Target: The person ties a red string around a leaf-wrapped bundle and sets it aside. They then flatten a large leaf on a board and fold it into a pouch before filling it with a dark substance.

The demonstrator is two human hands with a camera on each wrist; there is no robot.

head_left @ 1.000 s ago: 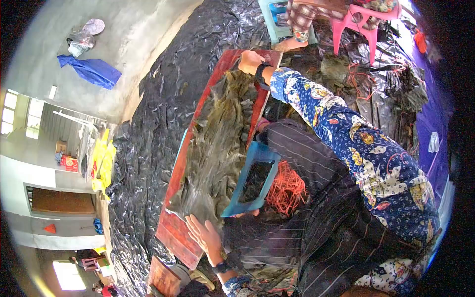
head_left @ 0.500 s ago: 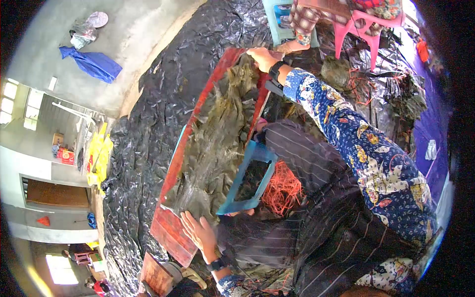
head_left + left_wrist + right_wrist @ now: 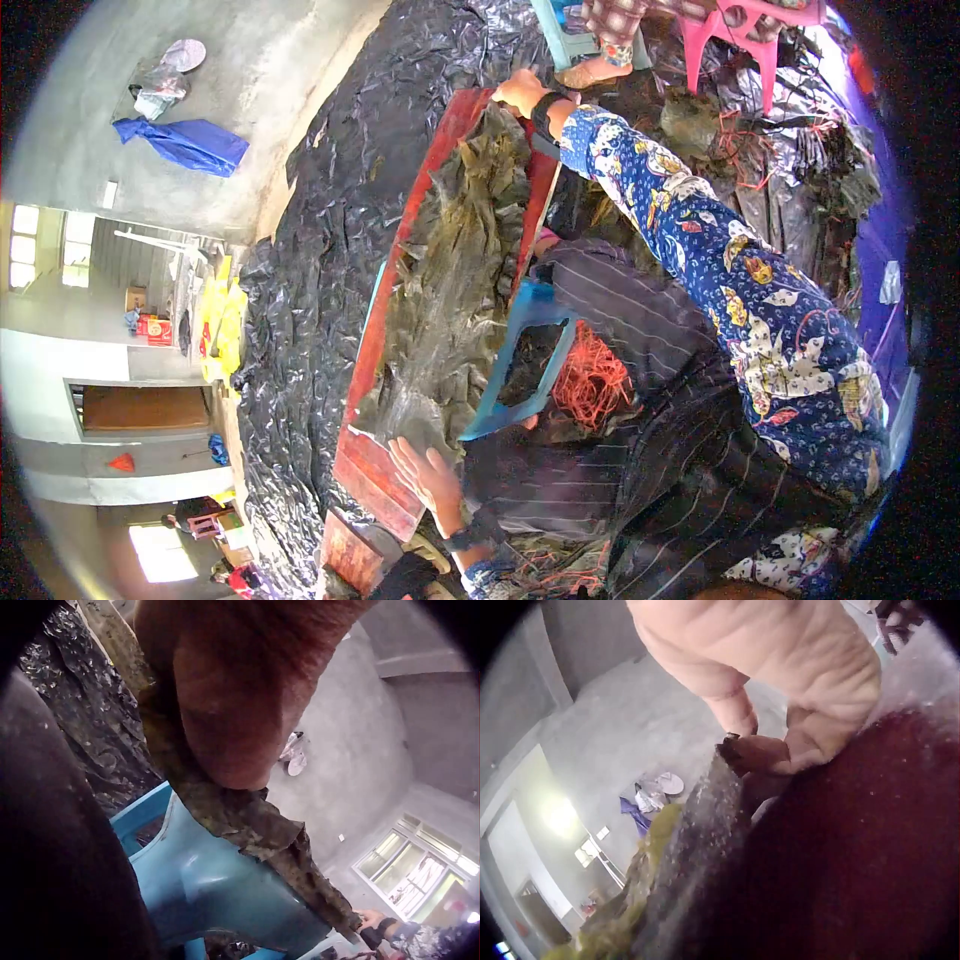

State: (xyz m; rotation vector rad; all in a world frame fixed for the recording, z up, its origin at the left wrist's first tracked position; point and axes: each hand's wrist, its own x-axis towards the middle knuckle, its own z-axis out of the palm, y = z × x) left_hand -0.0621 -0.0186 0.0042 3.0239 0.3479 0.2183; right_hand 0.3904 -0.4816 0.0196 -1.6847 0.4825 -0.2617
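Observation:
Brown-green kelp sheets (image 3: 450, 270) lie flattened lengthwise along a red board (image 3: 385, 480). At the upper end of the board in the head view, my right hand (image 3: 520, 92) holds the end of the kelp. The right wrist view shows bent fingers (image 3: 757, 754) pinching a thin dark edge there. My left hand (image 3: 428, 475) rests with straight, slightly spread fingers at the kelp's lower end, beside the bare part of the board. In the left wrist view, the kelp edge (image 3: 247, 821) runs under that hand.
A blue plastic stool (image 3: 490, 410) stands against the board's near side, with red string (image 3: 590, 375) beside it. Black plastic sheeting (image 3: 310, 300) covers the floor. A wooden block (image 3: 350, 555) lies near my left wrist. Another person's foot (image 3: 595, 70) and a pink stool (image 3: 740, 40) are at the top.
My right hand has shifted outward to the board's upper end, and the kelp there now reaches further along the board. My left hand stays at the lower end. The head view has shifted slightly.

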